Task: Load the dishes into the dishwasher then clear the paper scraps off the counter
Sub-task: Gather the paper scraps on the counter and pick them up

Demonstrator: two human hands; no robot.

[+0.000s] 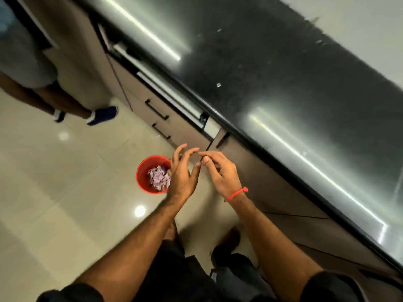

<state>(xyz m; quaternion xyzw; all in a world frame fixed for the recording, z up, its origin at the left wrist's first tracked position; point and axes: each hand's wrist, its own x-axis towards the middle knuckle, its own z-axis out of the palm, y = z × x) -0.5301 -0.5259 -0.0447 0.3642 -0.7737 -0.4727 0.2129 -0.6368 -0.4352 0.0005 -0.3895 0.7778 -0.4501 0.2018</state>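
Paper scraps (158, 178) lie in a red bucket (142, 174) on the floor, under two empty hands.

The left hand (182, 173) is open with fingers spread and hangs above the right edge of the bucket, hiding a part of it. The right hand (220, 171) is loosely open just beside it; the fingertips of both hands almost meet. Neither hand holds a thing. A red thread (237, 194) goes around the right wrist. The black counter (283, 83) runs above the drawers (165, 120), with few small bits on it. Another person's legs (65, 101) stand far left. Both forearms reach forward and down.
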